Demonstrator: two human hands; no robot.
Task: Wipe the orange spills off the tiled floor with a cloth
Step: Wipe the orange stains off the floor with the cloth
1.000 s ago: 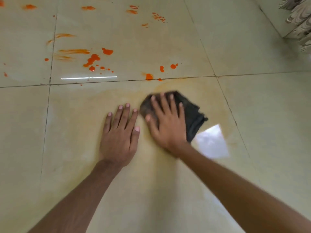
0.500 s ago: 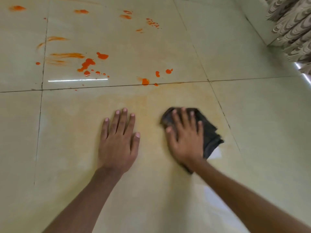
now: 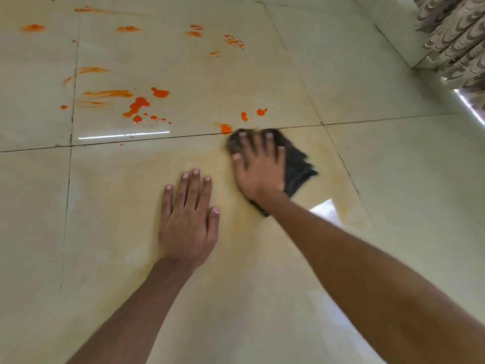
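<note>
A dark grey cloth (image 3: 298, 166) lies flat on the cream tiled floor (image 3: 393, 179), and my right hand (image 3: 258, 166) presses down on it with fingers spread. Its far edge sits at the grout line, right beside an orange blob (image 3: 226, 128). More orange spills (image 3: 137, 106) and smears (image 3: 107, 93) dot the tile beyond, up to the far spots (image 3: 233, 42). My left hand (image 3: 187, 216) rests flat on the floor to the left of the cloth, holding nothing. A pale orange film (image 3: 338, 185) tints the tile around the cloth.
A patterned curtain (image 3: 456, 35) hangs at the upper right, over a raised tile step (image 3: 393, 24). Bright window glare (image 3: 325, 211) reflects on the floor just right of my right forearm. Dark grout lines cross the floor.
My right hand has pushed the cloth forward, from the middle of the near tile up to the grout line beside the nearest orange blob. My left hand has stayed planted.
</note>
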